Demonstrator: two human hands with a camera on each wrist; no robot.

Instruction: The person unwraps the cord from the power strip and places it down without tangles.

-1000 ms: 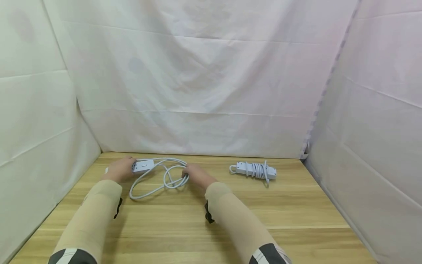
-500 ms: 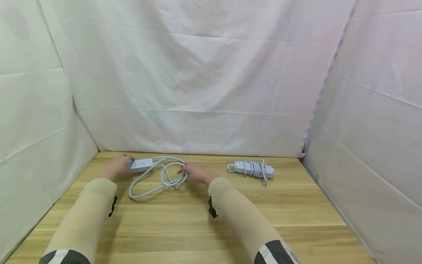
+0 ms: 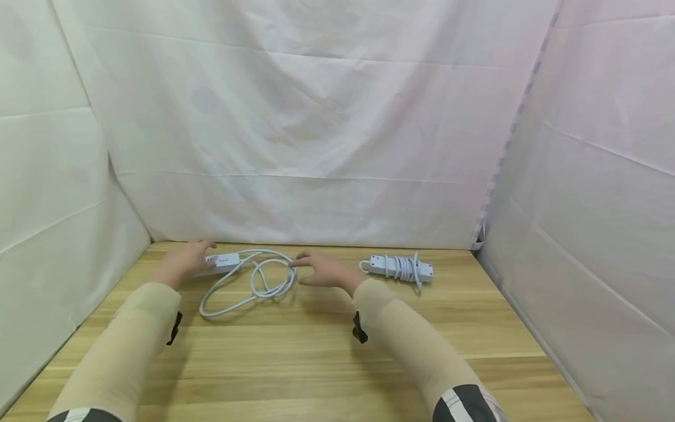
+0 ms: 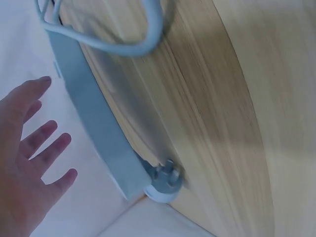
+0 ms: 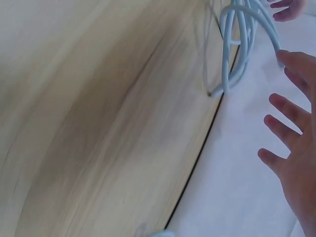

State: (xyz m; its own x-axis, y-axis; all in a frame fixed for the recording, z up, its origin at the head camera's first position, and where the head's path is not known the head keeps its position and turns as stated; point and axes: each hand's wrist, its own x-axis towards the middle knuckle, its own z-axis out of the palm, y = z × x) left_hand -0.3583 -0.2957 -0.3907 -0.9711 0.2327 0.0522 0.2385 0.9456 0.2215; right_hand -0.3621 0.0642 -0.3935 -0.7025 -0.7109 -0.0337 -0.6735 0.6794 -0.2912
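Observation:
A white power strip [image 3: 224,263] lies at the back left of the table, its cord [image 3: 227,309] spread in loose loops to its right. My left hand [image 3: 181,262] hovers over the strip's left end; the left wrist view shows its fingers spread apart from the strip [image 4: 96,113], with a plug [image 4: 165,182] beside the strip's end. At the right side of the loops is my right hand [image 3: 324,271], fingers spread and extended. In the right wrist view its thumb or finger overlaps the cord [image 5: 237,49]; whether it touches, I cannot tell.
Farther right on the wooden table [image 3: 295,363] lies a second power strip [image 3: 375,265] with its cord wound around it. White cloth [image 3: 295,146] hangs behind the table and along both sides.
My right hand has let go of the cord loops and drawn slightly right, fingers opening. My left hand has released the strip. The head view has shifted slightly.

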